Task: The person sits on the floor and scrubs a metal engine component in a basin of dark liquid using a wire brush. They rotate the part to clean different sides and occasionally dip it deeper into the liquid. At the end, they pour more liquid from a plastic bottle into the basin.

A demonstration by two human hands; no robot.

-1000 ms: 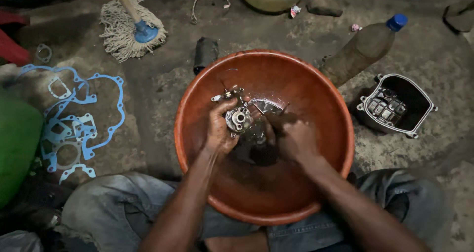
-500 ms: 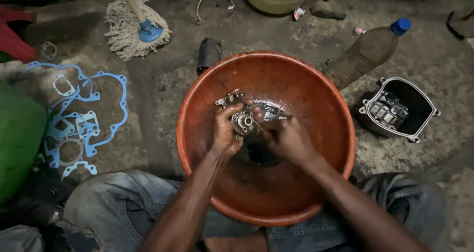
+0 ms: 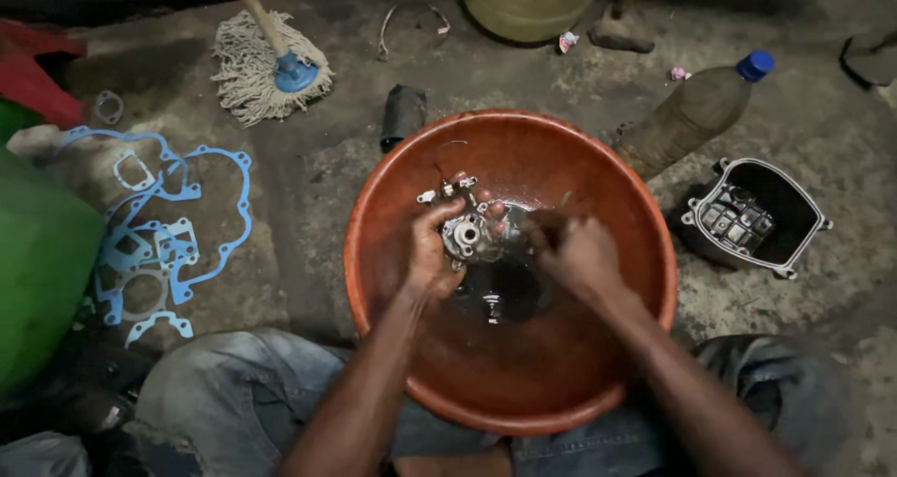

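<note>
Low over the round reddish-brown plastic basin (image 3: 598, 374), a small grey metal engine part (image 3: 464, 232) is gripped by the left hand (image 3: 428, 251), fingers curled round its left side. Just to its right, the right hand (image 3: 577, 251) is bunched closed, though what it holds cannot be told. A blue-capped plastic bottle (image 3: 693, 113) and an open grey metal engine cover (image 3: 753, 217) lie right of the basin, with thin blue gaskets (image 3: 168, 229) far left.

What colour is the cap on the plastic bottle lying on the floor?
Blue. The cap of the bottle shows clearly in the head view.

Open room above the round orange plastic basin (image 3: 411, 159), walled by its rim, brown capped bottle (image 3: 687, 117) and grey metal engine cover (image 3: 755, 217) crowding right, blue gaskets (image 3: 159, 234) left.
</note>
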